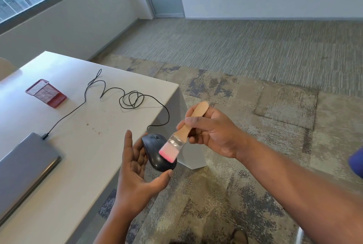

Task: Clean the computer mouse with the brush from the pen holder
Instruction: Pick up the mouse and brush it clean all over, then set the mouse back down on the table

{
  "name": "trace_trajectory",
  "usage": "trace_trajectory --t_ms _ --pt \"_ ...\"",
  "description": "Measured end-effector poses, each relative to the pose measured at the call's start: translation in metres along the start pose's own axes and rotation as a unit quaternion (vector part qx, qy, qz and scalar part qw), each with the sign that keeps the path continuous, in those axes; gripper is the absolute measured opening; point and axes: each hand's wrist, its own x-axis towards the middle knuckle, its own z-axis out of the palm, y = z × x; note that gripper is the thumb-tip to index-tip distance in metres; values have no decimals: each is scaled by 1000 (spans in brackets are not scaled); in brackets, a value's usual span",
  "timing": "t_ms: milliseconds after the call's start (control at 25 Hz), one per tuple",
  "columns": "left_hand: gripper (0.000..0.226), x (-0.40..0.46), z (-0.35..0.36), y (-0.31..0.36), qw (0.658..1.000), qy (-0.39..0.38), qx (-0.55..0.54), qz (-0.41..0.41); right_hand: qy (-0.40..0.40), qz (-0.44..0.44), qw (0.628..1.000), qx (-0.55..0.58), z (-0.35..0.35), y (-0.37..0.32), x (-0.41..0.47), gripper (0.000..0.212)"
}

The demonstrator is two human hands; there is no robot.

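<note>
A black wired computer mouse (155, 152) rests in my left hand (137, 173), cradled between fingers and thumb just past the table's right edge. My right hand (214, 131) grips the wooden handle of a brush (186, 128). The brush has a clear ferrule and pink bristles, and those bristles touch the mouse's top near its rear. The red mesh pen holder (46, 93) stands on the table at the far left, apart from both hands.
The mouse's black cable (125, 99) loops across the white table (82, 145) and plugs into a closed grey laptop (23, 167) at the near left. Patterned carpet (245, 106) lies beyond the table's right edge. A shoe (239, 236) shows at the bottom.
</note>
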Motion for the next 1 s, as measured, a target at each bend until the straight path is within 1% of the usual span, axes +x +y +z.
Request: trace_trajectory --t_ms 80,320,440,600,720,840,1000 --pt "137 2 2 0 1000 8 4 1 -53 -1 998 -22 2 4 -2 9" --pt "140 1 -2 1 1000 17 21 -12 -102 6 989 -109 -21 -6 -6 10" --pt "145 2 -5 5 999 23 18 -19 -58 3 980 -189 -28 -7 -4 10" --pt "145 15 -15 11 999 17 46 -6 -21 16 983 -181 -21 2 5 7" --pt "143 33 -31 10 998 32 59 8 -10 15 981 -194 -4 7 19 7" --pt "142 56 -48 13 996 70 50 11 -2 10 973 -231 23 7 36 4" --pt "136 95 -76 3 986 158 50 6 10 3 957 -288 55 4 67 8"
